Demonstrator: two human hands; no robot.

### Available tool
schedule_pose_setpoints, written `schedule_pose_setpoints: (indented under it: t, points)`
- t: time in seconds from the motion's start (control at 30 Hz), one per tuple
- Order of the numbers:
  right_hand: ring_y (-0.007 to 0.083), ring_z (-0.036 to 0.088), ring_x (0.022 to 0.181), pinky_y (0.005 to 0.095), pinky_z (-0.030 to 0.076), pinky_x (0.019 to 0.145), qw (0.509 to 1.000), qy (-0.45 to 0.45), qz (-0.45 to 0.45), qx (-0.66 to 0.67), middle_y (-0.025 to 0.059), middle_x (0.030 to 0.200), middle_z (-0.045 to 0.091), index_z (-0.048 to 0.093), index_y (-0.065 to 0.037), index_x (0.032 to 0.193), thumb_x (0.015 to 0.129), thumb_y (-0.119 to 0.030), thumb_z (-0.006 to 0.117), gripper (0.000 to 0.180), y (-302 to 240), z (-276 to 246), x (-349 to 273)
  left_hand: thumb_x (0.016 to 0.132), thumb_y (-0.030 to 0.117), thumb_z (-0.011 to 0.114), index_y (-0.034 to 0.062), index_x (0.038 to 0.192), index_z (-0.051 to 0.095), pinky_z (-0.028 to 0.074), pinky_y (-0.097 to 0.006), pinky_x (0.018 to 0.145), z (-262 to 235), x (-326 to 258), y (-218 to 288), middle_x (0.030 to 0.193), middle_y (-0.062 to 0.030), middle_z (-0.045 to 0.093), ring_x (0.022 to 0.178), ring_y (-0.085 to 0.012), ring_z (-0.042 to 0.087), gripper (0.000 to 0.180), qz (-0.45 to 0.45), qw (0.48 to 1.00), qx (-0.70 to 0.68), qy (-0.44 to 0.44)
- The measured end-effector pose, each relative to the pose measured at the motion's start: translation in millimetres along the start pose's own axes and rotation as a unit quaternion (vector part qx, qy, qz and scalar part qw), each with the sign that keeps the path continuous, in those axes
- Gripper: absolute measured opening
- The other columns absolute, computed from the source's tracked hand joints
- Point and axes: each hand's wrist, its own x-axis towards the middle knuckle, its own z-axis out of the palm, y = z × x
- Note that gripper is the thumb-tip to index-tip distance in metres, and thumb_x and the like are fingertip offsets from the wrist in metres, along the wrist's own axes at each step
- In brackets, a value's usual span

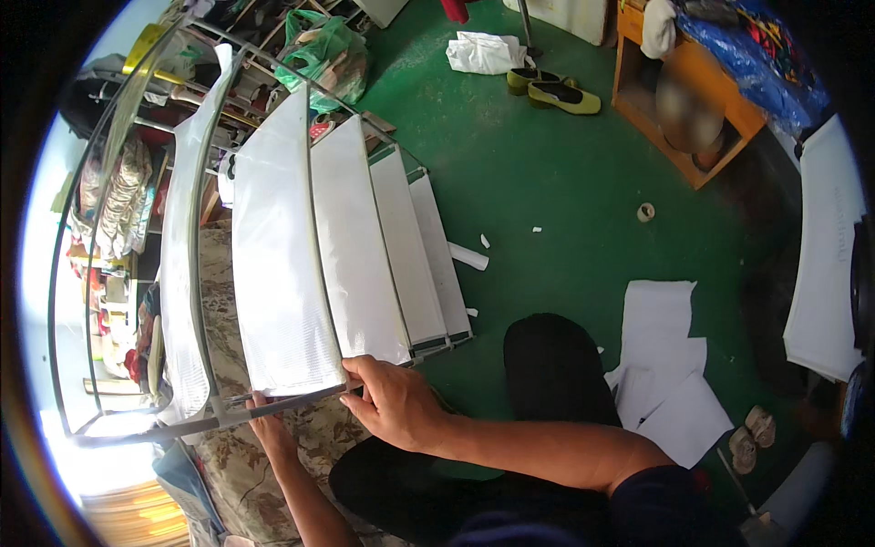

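Shelving rack [301, 264] of metal bars and white fabric tiers is tilted over the green floor [547, 182], gripped at its near end bar by the right hand [392, 401] and left hand [269, 421], fingers clamped, so a slipped grip could topple it.

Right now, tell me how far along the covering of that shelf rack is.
Done: white liner sheets already cover the rack's tiers. In hand: the right hand grips the lower corner of the widest sheet, while the left hand holds the frame bar beneath. Left: loose white sheets lie unused on the green floor.
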Motion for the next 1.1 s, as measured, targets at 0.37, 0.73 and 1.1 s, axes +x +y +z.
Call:
schedule_pose_setpoints:
  t: [0.37,0.73,1.1]
  points:
    - [0.0409,0.07,0.094,0.0476,0.058,0.077,0.998,0.013,0.009,0.053,0.0216,0.104,0.069,0.05,0.001,0.128,0.084,-0.003,0.08,0.054,9.1,26.1,-23.1,0.114,0.035,0.046,0.0007,0.125,0.055,0.05,-0.043,0.106,-33.6,22.2,-20.0,0.127,-0.016,0.065,0.122,-0.0253,0.063,0.037,-0.009,0.999,0.012,-0.034]
    - [0.0412,0.068,0.091,0.0524,0.056,0.075,0.998,0.044,-0.02,0.048,0.0221,0.101,0.065,0.048,0.001,0.127,0.087,-0.006,0.076,0.049,10.4,30.4,-20.0,0.113,0.034,0.048,0.0047,0.115,0.059,0.052,-0.034,0.093,-32.1,38.9,-22.2,0.116,-0.0069,0.066,0.108,-0.0169,0.063,0.031,0.006,0.996,0.016,-0.084]
    - [0.0208,0.058,0.075,0.0343,0.052,0.068,0.994,0.104,-0.027,0.027,0.014,0.108,0.067,0.055,0.001,0.132,0.087,-0.004,0.081,0.052,1.6,27.6,-16.0,0.114,0.03,0.049,0.0036,0.124,0.06,0.051,-0.034,0.09,-9.7,28.3,6.7,0.11,-0.0043,0.064,0.101,-0.016,0.062,0.03,0.016,0.991,0.085,-0.105]
